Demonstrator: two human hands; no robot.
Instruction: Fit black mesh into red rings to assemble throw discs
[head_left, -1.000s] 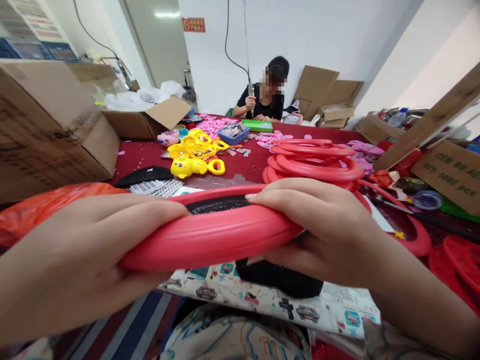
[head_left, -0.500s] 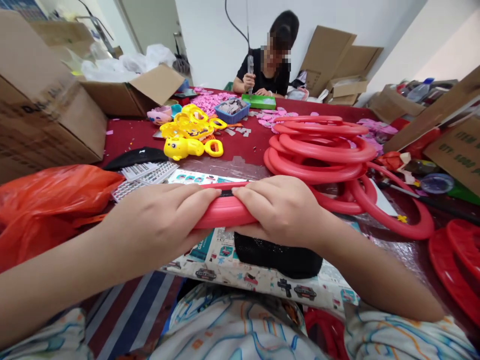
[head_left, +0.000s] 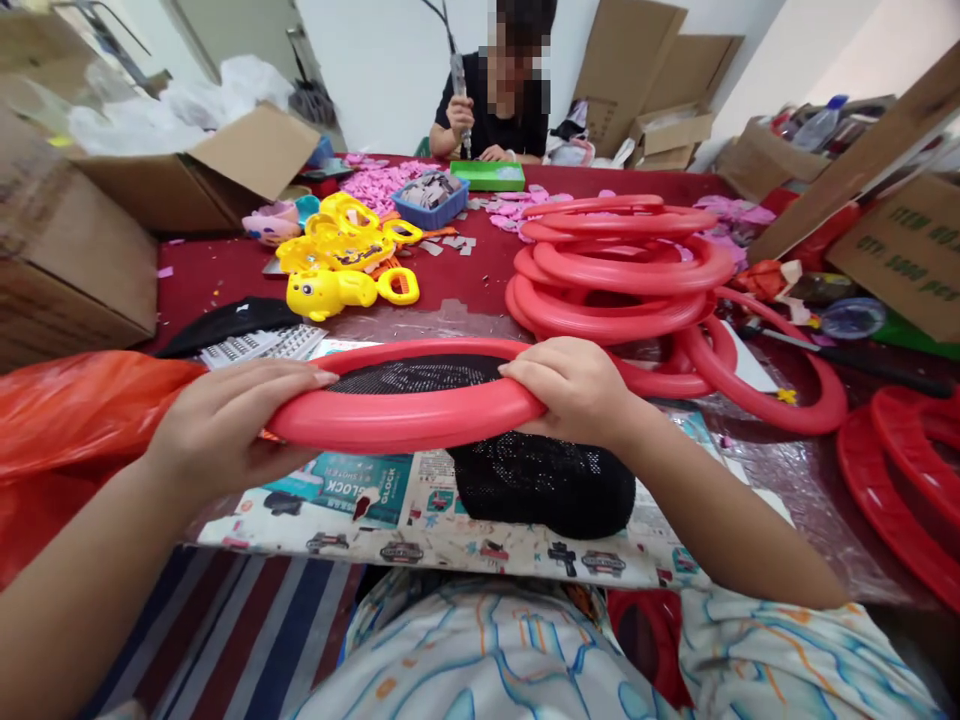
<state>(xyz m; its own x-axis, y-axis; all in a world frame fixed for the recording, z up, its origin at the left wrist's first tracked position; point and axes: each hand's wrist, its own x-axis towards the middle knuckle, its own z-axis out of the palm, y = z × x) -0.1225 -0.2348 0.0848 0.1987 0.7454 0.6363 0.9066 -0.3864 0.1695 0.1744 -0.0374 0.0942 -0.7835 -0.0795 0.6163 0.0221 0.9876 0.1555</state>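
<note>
Between my two hands I hold a red plastic ring (head_left: 409, 418) with black mesh netting (head_left: 420, 374) across its opening. My left hand (head_left: 225, 420) is closed round its left side, thumb on top near the rim. On the right side, my right hand (head_left: 581, 390) grips it the same way. The ring is tilted, so its near outer wall faces me. Beneath it, a black mesh bag (head_left: 547, 485) hangs down or lies over a printed cardboard sheet (head_left: 360, 540); how it joins the ring is partly hidden.
A stack of red rings (head_left: 622, 310) stands right of centre. Yellow toy parts (head_left: 334, 290), a blue basket (head_left: 431, 212) and a green tray (head_left: 487, 178) lie farther back. Across the table a co-worker (head_left: 499, 110) holds a tool. An orange bag (head_left: 82, 420) lies left; red discs (head_left: 911, 480) right.
My hands have moved apart from the ring's near middle to its left and right sides. More of the ring and its mesh now shows. My view has tipped down slightly.
</note>
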